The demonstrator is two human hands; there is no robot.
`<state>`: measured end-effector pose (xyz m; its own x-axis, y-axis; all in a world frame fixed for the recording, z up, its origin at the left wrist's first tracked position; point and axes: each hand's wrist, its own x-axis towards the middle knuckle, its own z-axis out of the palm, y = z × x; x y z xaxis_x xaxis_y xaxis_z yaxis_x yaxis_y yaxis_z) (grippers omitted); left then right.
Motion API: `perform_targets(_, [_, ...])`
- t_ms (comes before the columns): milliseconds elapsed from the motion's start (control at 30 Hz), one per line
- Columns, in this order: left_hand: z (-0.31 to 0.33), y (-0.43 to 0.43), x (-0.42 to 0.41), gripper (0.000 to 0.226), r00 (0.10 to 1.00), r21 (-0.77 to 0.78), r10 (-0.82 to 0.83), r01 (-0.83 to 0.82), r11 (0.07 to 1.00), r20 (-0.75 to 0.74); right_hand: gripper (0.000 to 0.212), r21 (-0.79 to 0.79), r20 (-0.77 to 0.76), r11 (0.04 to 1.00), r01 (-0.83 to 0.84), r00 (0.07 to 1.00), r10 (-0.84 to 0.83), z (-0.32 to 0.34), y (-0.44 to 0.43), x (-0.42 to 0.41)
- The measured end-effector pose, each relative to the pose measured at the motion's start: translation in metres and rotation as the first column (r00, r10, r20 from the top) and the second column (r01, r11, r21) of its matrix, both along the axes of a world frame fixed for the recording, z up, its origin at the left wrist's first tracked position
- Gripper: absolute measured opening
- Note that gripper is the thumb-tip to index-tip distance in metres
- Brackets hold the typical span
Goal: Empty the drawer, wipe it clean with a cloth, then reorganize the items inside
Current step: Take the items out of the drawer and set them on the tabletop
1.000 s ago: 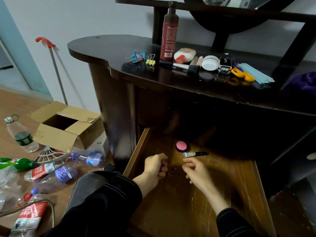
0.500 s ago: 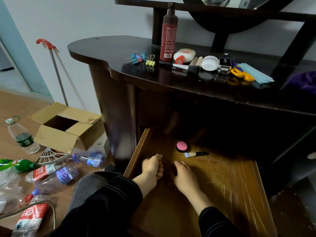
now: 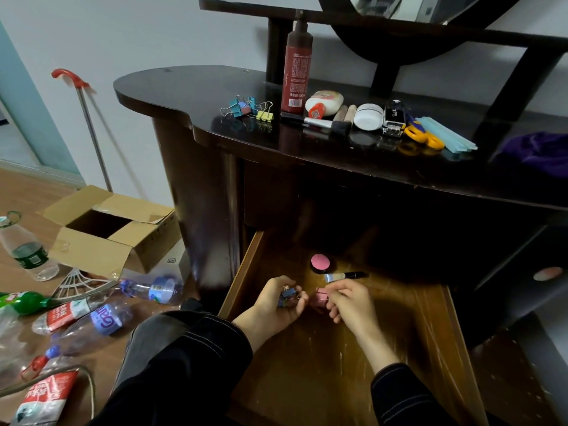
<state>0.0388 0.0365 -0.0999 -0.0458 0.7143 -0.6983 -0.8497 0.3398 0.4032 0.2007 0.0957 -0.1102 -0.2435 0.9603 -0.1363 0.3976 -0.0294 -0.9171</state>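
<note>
The wooden drawer (image 3: 430, 348) stands pulled open under the dark dressing table (image 3: 190, 96). My left hand (image 3: 273, 305) cups blue binder clips (image 3: 287, 295) in its curled fingers. My right hand (image 3: 350, 302) pinches a pink binder clip (image 3: 319, 298) just beside it. Behind my hands in the drawer lie a round pink compact (image 3: 320, 262) and a small brush (image 3: 344, 276). On the tabletop sit more binder clips (image 3: 249, 107), a red bottle (image 3: 296, 66), a makeup brush (image 3: 316, 121), a white jar (image 3: 368, 116), scissors (image 3: 424, 136) and a purple cloth (image 3: 541, 150).
An open cardboard box (image 3: 104, 232) stands on the floor to the left, with several plastic bottles (image 3: 101, 318) strewn around it. A red-handled pole (image 3: 89, 124) leans on the wall. My dark-trousered knee (image 3: 166, 339) is close to the drawer's left front corner.
My hands, flat and close together on the drawer floor before, have turned up. The left now cups blue clips and the right pinches a pink one.
</note>
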Motion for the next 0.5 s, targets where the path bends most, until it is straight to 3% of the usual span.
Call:
perform_targets(133, [0.008,-0.007,-0.001,0.01,0.999,0.051,-0.044,0.043,0.998,0.01,0.008,-0.042,-0.148,0.994,0.103,0.983,-0.108,0.023,-0.025,0.016])
perform_targets(233, [0.022,-0.015,0.002,0.008,0.999,0.082,-0.022,0.025,0.996,-0.046,0.008,-0.01,-0.194,0.995,0.096,0.976,-0.096,0.053,-0.048,0.021])
perform_targets(333, [0.043,-0.026,0.0,0.011,0.989,0.174,-0.069,0.091,0.981,-0.128,0.009,0.128,-0.224,0.99,0.061,0.974,-0.031,0.099,-0.066,0.023])
perform_targets(433, [0.08,-0.041,-0.007,0.008,0.93,0.316,-0.181,0.285,0.905,-0.32,0.015,0.29,-0.268,0.957,0.025,0.962,0.056,0.155,-0.083,0.018])
perform_targets(500, [0.114,-0.05,-0.016,0.013,0.9,0.384,-0.158,0.325,0.864,-0.407,0.018,0.361,-0.307,0.933,0.002,0.945,0.117,0.194,-0.089,0.01])
